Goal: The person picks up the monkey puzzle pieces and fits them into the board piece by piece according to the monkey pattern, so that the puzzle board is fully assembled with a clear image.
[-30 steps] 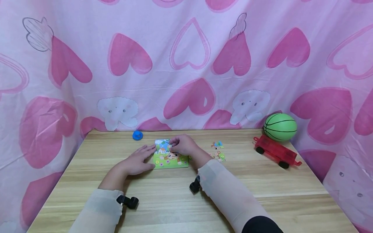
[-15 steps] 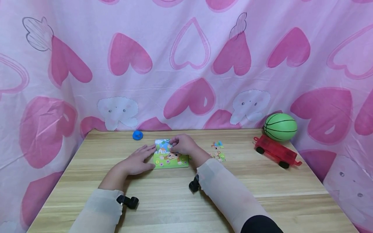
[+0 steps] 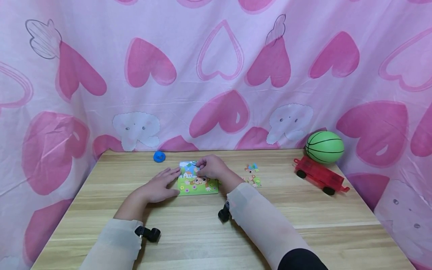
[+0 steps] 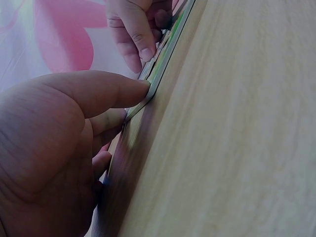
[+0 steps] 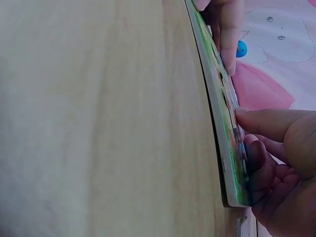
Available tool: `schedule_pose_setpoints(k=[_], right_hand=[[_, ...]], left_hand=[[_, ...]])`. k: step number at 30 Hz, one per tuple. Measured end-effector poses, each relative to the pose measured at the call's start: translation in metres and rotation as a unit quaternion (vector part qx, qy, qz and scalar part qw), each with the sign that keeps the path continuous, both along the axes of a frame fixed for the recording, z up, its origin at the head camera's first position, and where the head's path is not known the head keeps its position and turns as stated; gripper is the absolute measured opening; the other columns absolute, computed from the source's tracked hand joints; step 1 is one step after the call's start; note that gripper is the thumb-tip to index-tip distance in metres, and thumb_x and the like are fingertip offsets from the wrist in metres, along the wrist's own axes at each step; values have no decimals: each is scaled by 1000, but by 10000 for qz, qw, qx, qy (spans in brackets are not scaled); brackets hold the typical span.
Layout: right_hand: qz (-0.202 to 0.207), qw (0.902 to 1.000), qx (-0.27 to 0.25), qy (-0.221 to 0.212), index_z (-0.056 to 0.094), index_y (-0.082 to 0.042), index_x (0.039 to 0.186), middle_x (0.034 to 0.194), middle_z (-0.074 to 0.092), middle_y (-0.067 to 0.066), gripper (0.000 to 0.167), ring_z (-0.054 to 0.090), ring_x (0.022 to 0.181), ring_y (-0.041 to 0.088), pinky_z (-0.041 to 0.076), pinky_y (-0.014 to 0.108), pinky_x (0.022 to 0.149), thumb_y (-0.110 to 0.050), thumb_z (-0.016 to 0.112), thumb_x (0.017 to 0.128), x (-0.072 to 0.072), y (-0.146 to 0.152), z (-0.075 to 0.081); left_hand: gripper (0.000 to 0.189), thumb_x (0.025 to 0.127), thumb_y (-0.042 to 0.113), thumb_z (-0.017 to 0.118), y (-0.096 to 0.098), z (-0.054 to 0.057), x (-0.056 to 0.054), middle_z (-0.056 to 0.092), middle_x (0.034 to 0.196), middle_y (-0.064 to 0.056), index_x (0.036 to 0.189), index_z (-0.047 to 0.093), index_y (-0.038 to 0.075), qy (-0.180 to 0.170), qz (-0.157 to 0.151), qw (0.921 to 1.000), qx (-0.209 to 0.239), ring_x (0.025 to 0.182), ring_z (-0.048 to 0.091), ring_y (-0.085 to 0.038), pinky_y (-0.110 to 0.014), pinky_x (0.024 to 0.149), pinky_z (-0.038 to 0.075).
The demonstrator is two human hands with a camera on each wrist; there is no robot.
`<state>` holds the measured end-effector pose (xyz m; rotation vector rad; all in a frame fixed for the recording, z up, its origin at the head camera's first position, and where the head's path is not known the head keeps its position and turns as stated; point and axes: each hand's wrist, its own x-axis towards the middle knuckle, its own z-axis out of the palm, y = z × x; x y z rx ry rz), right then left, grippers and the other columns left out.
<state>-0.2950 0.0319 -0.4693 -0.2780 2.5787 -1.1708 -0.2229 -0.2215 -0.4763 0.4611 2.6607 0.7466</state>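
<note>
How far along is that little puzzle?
Partly done, it seems: house and animal face show on the puzzle board. In hand: left hand touches its edge; right hand works its upper area. Apparently remaining: at least two loose pieces on the table.

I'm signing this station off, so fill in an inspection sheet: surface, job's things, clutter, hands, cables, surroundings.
Surface: pale wood-grain table, no spill seen.
Job's things: picture puzzle board on the table; loose pieces to its right, partly hidden by the right wrist.
Clutter: small blue object at the back left; red toy cart at the right, green ball behind it.
Left hand: touches the board's left edge.
Right hand: at the board's upper right; whether it pinches a piece is unclear.
Cables: nothing seen.
Surroundings: pink heart-printed cloth behind the table and at both sides.
</note>
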Motion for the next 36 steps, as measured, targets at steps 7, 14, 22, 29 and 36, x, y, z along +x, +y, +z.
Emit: schedule_pose_setpoints(k=[7, 14, 22, 29, 36], right_hand=[[334, 9986, -340, 224, 77, -17, 126, 107, 74, -4, 29, 67, 101, 15, 59, 34, 94, -25, 78, 99, 2, 17, -2], [349, 9975, -474, 389, 72, -17, 137, 113, 73, -3, 37, 68, 105, 18, 60, 35, 90, -27, 73, 102, 9, 60, 11], [-42, 9971, -581, 487, 71, -18, 139, 113, 74, -1, 39, 66, 106, 22, 56, 35, 90, -28, 74, 102, 11, 111, 19], [-154, 9965, -714, 400, 68, -8, 141, 118, 72, 7, 40, 65, 107, 24, 58, 36, 87, -21, 71, 103, 9, 151, 14], [-556, 9953, -790, -38, 65, -11, 144, 126, 65, 11, 42, 60, 117, 29, 52, 41, 101, -23, 71, 104, 8, 187, 15]], left_hand=[[84, 99, 44, 70, 0, 0, 1, 20, 182, 0, 170, 32, 22, 34, 3, 10000, 16, 169, 5, -42, -76, 131, 13], [84, 99, 44, 70, 1, 0, 0, 21, 182, 1, 170, 32, 23, 93, 4, 10000, -13, 169, 5, -41, -75, 131, 14], [84, 99, 44, 70, -1, -1, 0, 21, 182, 2, 170, 31, 23, 103, 12, 9999, -37, 170, 4, -41, -75, 131, 14], [84, 100, 43, 70, 1, 0, -1, 22, 181, -2, 170, 31, 19, 156, -92, 9998, -48, 169, 6, -42, -72, 132, 14], [84, 100, 43, 70, 0, 1, 0, 22, 181, -2, 170, 32, 19, 194, -92, 9998, -17, 169, 7, -43, -73, 132, 14]])
